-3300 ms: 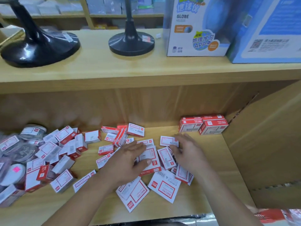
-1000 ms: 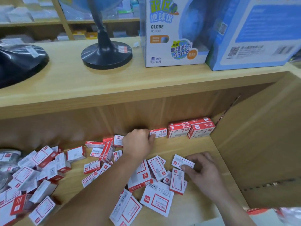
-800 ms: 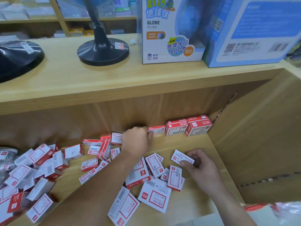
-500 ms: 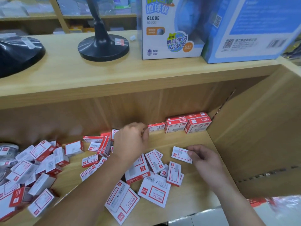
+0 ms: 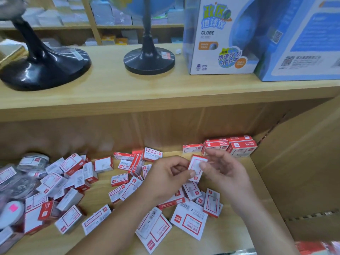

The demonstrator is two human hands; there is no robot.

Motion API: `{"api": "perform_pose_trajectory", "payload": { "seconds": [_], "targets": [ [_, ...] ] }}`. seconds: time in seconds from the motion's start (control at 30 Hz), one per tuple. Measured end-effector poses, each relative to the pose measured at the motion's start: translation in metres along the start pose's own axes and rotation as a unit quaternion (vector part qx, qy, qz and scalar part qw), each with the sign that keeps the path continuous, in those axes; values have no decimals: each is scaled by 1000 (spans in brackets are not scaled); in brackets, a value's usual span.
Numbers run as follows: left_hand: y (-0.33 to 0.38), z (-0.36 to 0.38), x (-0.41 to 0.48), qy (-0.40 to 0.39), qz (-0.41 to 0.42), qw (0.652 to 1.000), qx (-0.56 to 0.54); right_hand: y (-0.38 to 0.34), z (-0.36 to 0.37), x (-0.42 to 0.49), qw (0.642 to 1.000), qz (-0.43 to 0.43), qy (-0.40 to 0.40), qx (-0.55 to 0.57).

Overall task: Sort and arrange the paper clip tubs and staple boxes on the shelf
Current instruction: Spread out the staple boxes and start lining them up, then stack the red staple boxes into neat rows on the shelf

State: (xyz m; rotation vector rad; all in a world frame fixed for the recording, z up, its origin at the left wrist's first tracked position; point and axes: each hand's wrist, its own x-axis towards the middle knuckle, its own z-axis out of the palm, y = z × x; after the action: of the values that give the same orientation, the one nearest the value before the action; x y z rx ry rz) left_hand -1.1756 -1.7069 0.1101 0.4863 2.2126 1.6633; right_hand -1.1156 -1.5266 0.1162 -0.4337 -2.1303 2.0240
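Both hands, left hand (image 5: 168,178) and right hand (image 5: 223,173), pinch one small red-and-white cardboard staple box (image 5: 196,167), long axis upright; the tidy row of red staple boxes (image 5: 229,147) sits just beyond, nearer the right.

There is a single view, from a wide-angle camera worn on the person's head. It faces forward and down into a wooden shelf unit (image 5: 165,100), close enough that both forearms enter from the bottom edge and the left hand (image 5: 165,179) and right hand (image 5: 226,173) meet near the frame's centre. The lower shelf floor fills the bottom half, the upper board crosses the middle, and farther shelving shows blurred along the top edge. Straight edges bow towards the frame's borders. No second view shares the scene.
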Motion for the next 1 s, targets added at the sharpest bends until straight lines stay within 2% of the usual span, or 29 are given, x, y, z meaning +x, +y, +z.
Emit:
{"api": "perform_pose_trajectory", "payload": {
  "seconds": [0.1, 0.2, 0.3, 0.4, 0.47, 0.6, 0.7, 0.77, 0.87, 1.0],
  "targets": [
    [6, -3, -3, 36, -63, 989, -131, 4, 2, -4, 997, 41, -61, -11],
    [6, -1, -6, 20, -80, 988, -130, 9, 5, -3, 997, 41, -69, -11],
    [-6, -3, -3, 47, -75, 996, -31, 13, 3, 6, 996, 41, -34, -65],
    [-20, -12, 4, 97, -61, 986, 119, 29, -6, 27, 964, -5, -17, -266],
    [-25, -14, 11, 93, -38, 977, 189, 41, -7, 41, 944, -23, -26, -327],
    [-33, -9, 34, 49, 0, 955, 292, 62, 4, 51, 948, -29, -11, -317],
    [-41, -3, 48, 48, 27, 938, 341, 65, 6, 47, 977, -2, 42, -210],
    [-45, -1, 55, 57, 47, 938, 339, 71, 0, 49, 982, 3, 71, -172],
    [-48, 0, 66, 79, 58, 933, 346, 79, -6, 54, 978, -1, 62, -200],
    [-51, 2, 71, 117, 23, 920, 373, 84, -7, 60, 979, 13, 56, -198]
  ]
}}
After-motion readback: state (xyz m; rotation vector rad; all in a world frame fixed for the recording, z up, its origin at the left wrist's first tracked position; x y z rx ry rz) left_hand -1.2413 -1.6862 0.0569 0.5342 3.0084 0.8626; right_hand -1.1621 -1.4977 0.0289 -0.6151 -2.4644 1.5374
